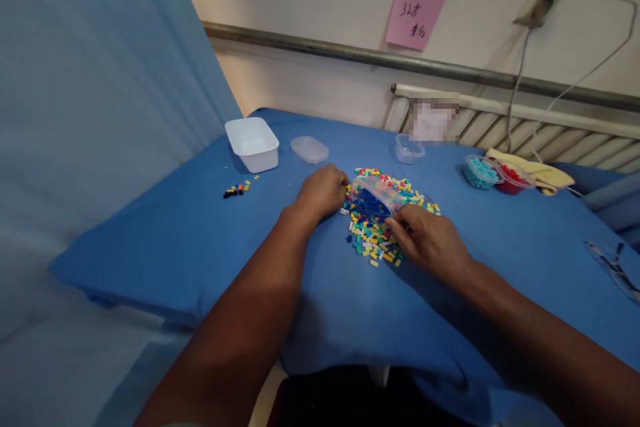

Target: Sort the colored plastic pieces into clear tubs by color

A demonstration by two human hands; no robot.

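Note:
My right hand [430, 237] grips the right end of a clear plastic container [383, 188]. The container is tipped on its side over a loose pile of small coloured building bricks [373, 240], its opening towards me. Dark blue bricks [371, 205] lie in and at its mouth. At the left edge of the pile is my left hand [323, 190], its fingers curled and closed; anything between the fingertips is hidden.
A white tub [255, 143] and a clear lid [310, 149] stand at the back left, with several loose bricks [237, 189] in front. A clear box [409, 149] is behind the pile. Further right are boxes of turquoise bricks [481, 173] and red bricks [511, 179], a yellow cloth [543, 173] and glasses [617, 267].

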